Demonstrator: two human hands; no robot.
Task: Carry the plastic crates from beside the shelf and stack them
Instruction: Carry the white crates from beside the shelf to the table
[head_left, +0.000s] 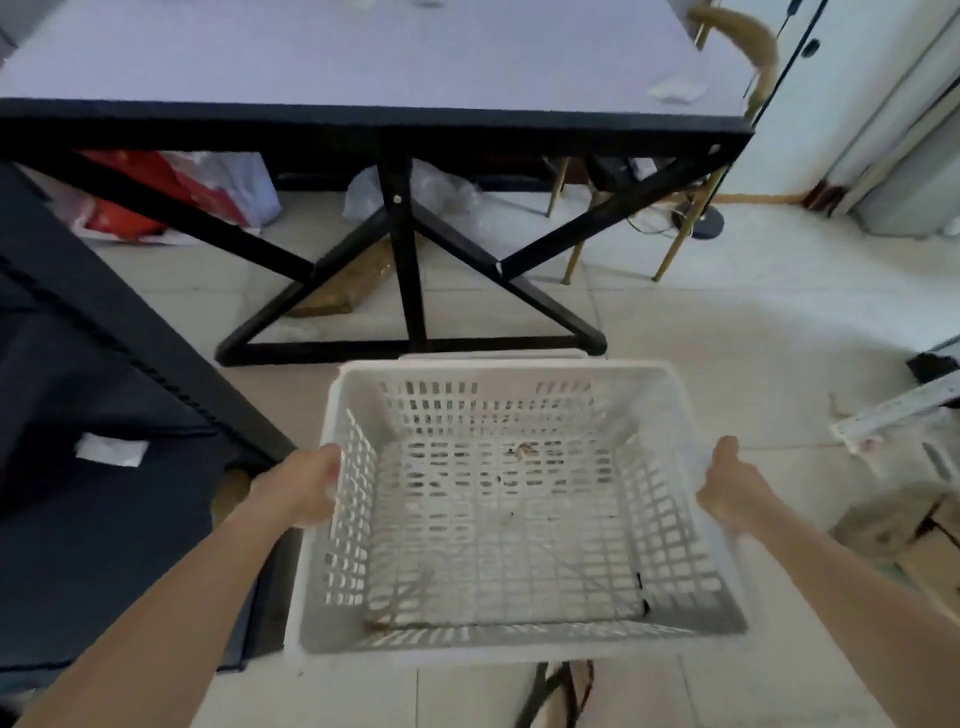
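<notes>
A white slotted plastic crate (509, 514) hangs in front of me above the tiled floor, its open top facing up. My left hand (304, 486) grips its left rim and my right hand (730, 486) grips its right rim. The crate holds nothing but a few bits of debris on its bottom. Just past its far rim a strip of another white crate's edge (491, 356) shows on the floor; the rest of that crate is hidden.
A table (363, 67) on black crossed legs (410, 291) stands straight ahead. Dark furniture (104, 415) fills the left side. Bags lie under the table, a chair (727, 47) stands at the back right, and cardboard boxes (904, 540) and clutter sit at right.
</notes>
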